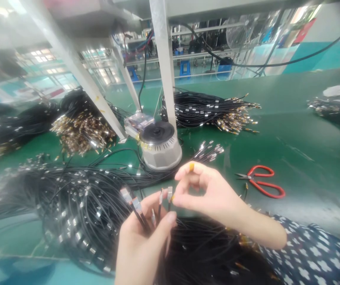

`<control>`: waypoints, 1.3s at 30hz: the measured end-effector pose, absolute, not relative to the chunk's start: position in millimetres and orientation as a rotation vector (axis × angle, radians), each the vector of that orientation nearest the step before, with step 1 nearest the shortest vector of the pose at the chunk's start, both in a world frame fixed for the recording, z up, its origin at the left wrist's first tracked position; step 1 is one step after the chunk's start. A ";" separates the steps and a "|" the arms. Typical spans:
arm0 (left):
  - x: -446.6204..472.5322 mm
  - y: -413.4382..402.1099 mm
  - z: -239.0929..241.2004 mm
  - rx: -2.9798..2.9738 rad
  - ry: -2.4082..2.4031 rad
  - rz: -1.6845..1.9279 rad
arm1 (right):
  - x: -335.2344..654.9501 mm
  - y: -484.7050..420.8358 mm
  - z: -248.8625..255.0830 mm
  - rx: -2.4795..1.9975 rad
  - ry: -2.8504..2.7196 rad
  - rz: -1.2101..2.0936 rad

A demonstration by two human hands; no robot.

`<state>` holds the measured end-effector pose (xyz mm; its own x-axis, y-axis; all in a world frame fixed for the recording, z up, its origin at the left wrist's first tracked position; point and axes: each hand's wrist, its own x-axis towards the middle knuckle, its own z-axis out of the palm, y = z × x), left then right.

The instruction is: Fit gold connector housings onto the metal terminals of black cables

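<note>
My left hand (149, 237) is closed around several thin black cables (143, 219), whose ends stick up past the fingers. Small silver metal connectors (136, 204) cap these ends, spread slightly apart. Beside the rightmost connector (170, 192) is my right hand (208, 186), its thumb and fingertips brought together in a pinch. A tiny yellow bit shows at the thumb tip; whether the fingers grip it or the connector I cannot make out. One right finger carries a small yellow piece (191, 167). Below both hands lies a dark mass of black cables (205, 249), partly hidden by them.
Red-handled scissors (266, 182) lie to the right on the green table (300, 138). A round grey device with a black top (159, 144) stands ahead, near white metal posts (162, 59). Cable bundles (211, 111) lie behind it, and a large one (78, 198) spreads left.
</note>
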<state>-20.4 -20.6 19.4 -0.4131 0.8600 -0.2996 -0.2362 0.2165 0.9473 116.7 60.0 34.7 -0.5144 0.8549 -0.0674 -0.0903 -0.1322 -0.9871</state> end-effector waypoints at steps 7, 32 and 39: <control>-22.2 -20.6 17.1 0.677 1.527 1.393 | 116.6 61.6 37.0 -0.907 -1.477 1.690; -22.6 -20.8 13.0 0.632 1.458 1.392 | 108.0 65.9 36.9 -0.945 -1.486 1.728; -20.1 -13.8 10.2 0.622 1.391 1.491 | 103.9 70.4 25.8 -0.887 -1.401 1.776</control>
<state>-20.1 -13.8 10.2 -0.4018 0.8838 -0.2397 -0.3005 0.1200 0.9462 103.9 70.4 25.8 -0.5229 0.8474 -0.0921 -0.1077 -0.1729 -0.9790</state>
